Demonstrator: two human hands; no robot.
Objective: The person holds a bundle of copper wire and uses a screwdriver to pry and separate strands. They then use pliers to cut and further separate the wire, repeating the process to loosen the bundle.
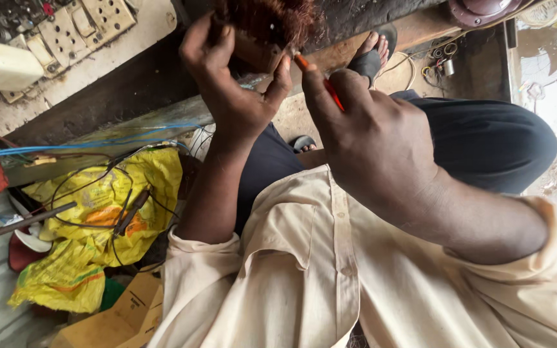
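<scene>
Both hands are busy at the top of the view, over the person's lap. The left hand [230,77] is curled around a bundle of reddish-brown copper winding [267,22] with a brownish block beneath it, thumb on one side and fingers wrapped over the other, holding it up close to the head camera. The right hand [372,138] is closed around a thin orange-handled tool [317,80], probably a small screwdriver or pick, whose front end points into the base of the winding, just where the left thumb presses. The tip itself is hidden behind the fingers, so I cannot tell whether it touches the wire.

As a judgement, the work on the coil looks to be in the middle: the winding is still a full, dense bundle in the hand, no loose turns hang from it, and nothing removed from it shows nearby. How much of the bundle has been treated cannot be read from this angle, as most of it is cut off by the frame's edge.

Around the person lie a crumpled yellow sack [98,219] with black wires [85,187] looped over it, a blue cable [66,147], a worn switchboard [78,26], and cardboard pieces [117,316]. A sandalled foot [370,55] rests on the wet floor beyond dark trousers [485,142].
</scene>
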